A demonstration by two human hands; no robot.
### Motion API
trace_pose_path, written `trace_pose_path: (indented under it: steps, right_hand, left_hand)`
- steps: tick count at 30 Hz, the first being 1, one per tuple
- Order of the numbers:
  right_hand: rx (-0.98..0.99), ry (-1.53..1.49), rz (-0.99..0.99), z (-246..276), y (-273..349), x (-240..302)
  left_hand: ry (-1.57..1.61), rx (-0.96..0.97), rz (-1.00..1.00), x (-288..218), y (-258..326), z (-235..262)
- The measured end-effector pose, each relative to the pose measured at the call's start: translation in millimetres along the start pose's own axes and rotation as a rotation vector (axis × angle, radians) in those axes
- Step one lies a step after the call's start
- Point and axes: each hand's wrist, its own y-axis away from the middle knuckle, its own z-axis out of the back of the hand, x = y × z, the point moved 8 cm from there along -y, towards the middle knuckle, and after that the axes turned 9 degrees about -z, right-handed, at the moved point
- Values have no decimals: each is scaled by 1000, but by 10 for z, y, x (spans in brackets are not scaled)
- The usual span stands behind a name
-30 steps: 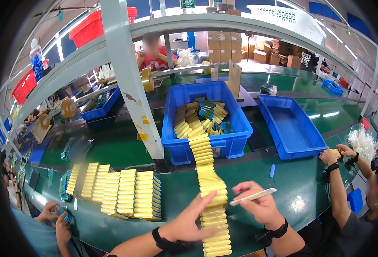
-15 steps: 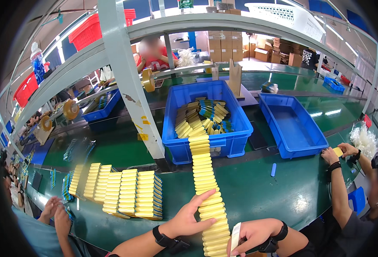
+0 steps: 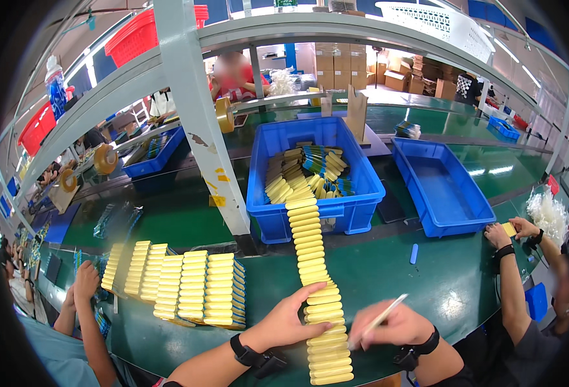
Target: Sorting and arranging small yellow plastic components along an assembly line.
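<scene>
A long row of yellow, rounded, narrow pieces runs from the rim of a blue bin toward me over the green table. My left hand lies against its near part from the left, with index finger and thumb pressed apart on the pieces; the other fingers are mostly hidden. Just right of the row, my right hand is closed around a thin, pale, stick-like tool, tip pointing up and right. Motion smears this hand. More yellow-edged pieces with blue-green parts fill the bin loosely.
Stacked yellow pieces stand left of my forearm. A shallow blue tray sits right of the bin, near a small blue strip. Co-workers' hands are at left and other hands at right. A metal post rises behind the stacks.
My right hand has lifted up and right with the pale tool, off the row's near end, which now shows. My left hand stays on the row. The left co-worker's hands have moved up.
</scene>
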Motion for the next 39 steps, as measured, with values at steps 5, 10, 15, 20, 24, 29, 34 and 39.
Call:
trace_pose_path:
  steps: [5,10,15,20,24,29,34,39]
  right_hand:
    - [-496,782,355,57,-121,226]
    - [-423,1069,345,-181,-312,205]
    - [-740,925,228,232,42,259]
    - [-610,349,310,310,43,180]
    - [-302,93,30,17,21,42]
    - [185,126,-57,-255,122,67]
    - [425,-84,-399,-626,52,137]
    - [570,-5,-410,-616,111,-365]
  left_hand:
    - [-247,10,-125,30,-44,27]
    - [-392,-30,-230,-106,59,92]
    - [-239,-14,-223,-72,-34,-16]
    - [-122,39,-299,-393,96,-49]
    - [-275,173,-463,-723,246,-328]
    - [237,38,-209,-496,141,-158]
    - [187,2,-114,-347,79,-49]
    - [-149,59,-163,-182,19,-23]
